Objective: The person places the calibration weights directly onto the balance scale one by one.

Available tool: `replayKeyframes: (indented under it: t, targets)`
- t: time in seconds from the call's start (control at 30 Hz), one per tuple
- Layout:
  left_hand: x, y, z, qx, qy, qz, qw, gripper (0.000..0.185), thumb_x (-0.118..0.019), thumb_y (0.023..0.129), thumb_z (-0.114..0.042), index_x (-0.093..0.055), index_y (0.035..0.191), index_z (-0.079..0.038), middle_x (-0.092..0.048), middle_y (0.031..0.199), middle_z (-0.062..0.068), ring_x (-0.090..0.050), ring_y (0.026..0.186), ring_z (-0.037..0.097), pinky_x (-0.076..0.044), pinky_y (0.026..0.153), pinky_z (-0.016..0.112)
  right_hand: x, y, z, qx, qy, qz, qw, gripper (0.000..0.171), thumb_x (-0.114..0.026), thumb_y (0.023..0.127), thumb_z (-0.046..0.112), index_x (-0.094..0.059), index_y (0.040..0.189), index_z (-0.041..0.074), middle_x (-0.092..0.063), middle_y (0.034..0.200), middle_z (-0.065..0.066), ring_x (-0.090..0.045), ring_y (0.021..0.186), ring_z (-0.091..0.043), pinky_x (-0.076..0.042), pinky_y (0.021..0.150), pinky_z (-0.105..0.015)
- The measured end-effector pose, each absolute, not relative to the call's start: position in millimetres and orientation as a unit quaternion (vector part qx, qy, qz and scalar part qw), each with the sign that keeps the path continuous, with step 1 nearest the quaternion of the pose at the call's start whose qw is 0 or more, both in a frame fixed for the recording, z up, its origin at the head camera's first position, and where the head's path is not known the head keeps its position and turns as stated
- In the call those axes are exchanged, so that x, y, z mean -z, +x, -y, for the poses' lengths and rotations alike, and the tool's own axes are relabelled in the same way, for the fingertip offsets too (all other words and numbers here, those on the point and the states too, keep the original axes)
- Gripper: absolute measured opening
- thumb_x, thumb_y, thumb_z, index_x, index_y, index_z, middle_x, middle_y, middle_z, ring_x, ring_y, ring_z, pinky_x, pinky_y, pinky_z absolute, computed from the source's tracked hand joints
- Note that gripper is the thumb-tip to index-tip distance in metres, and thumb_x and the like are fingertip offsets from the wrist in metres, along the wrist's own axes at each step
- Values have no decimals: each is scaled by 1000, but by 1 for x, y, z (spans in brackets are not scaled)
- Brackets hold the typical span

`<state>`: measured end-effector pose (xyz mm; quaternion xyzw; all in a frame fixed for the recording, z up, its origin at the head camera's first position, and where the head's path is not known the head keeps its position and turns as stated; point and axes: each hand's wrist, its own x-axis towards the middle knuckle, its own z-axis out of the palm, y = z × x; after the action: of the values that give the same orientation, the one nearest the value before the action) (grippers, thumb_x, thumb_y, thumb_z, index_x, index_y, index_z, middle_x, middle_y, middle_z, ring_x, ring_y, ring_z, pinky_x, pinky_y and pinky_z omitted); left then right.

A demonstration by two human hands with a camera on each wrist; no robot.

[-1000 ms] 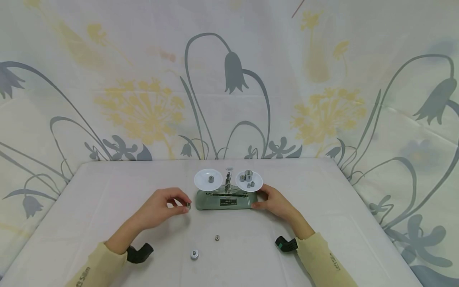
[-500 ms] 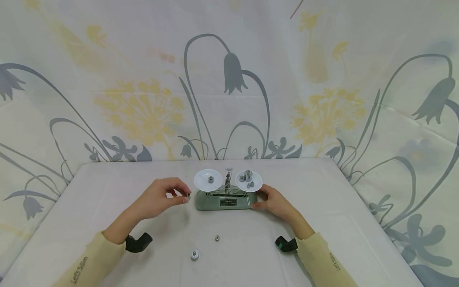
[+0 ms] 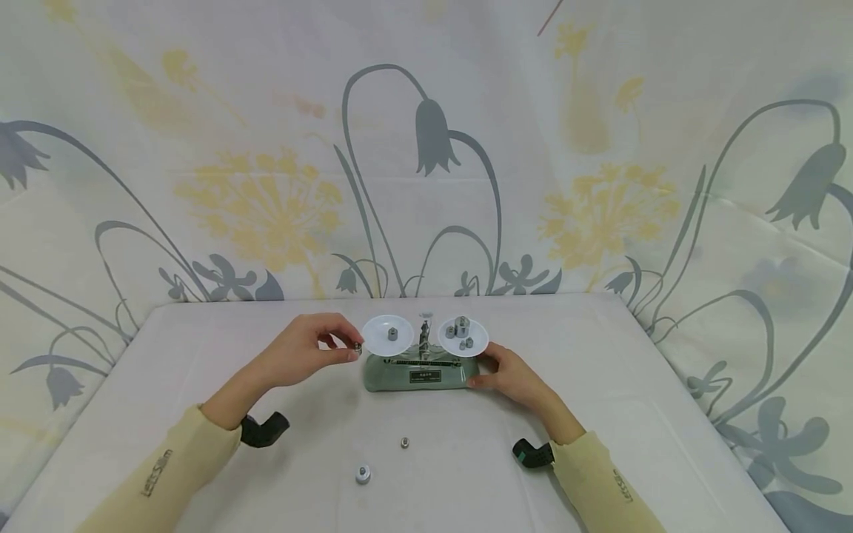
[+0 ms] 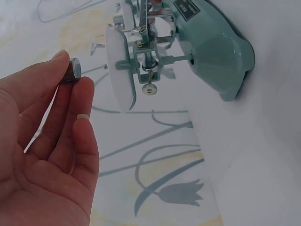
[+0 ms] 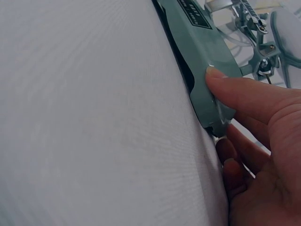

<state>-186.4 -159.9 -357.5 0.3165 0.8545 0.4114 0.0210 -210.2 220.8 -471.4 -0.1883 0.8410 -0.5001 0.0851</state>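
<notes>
The tabletop [image 3: 200, 355] is covered by a plain white cloth. Behind it and along both sides, a pale fabric backdrop [image 3: 600, 111] is hung, printed with grey bell-shaped flowers on long curved stems and yellow dandelion heads. Creases are seen at its right. Everything is lit softly and evenly.

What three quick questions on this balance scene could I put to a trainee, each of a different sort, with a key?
1. True or false: the left hand pinches a small metal weight beside the left pan.
2. Which pan carries more weights? A. the left pan B. the right pan C. both carry the same
3. Fill in: the right hand rests against the ____ of the balance scale.

Key
1. True.
2. B: several weights stand there, against a single weight on the left.
3. Base, at its right end; the thumb presses on it.
</notes>
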Motion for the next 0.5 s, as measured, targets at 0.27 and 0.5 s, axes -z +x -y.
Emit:
replayKeyframes:
  t: [0.27,0.5]
  targets:
    - [350,-199,153,-401,339,-851,15,17,-79,86,-13,-74,102,-12,-69,96,-7,-65,90,11,-53,76,31,471,-209,-220,497,-193,-842,78,64,-85,76,11,-57,133,-2,-56,139,-18,-43,136,-38,-32,112,-53]
    - [347,-207,146,-395,343,-852,36,17,-78,86,-11,-73,103,-10,-69,97,-5,-64,91,14,-52,78,33,473,-210,-221,490,-185,-848,76,65,-85,77,12,-57,133,-2,-56,138,-18,-43,135,-39,-33,112,-53]
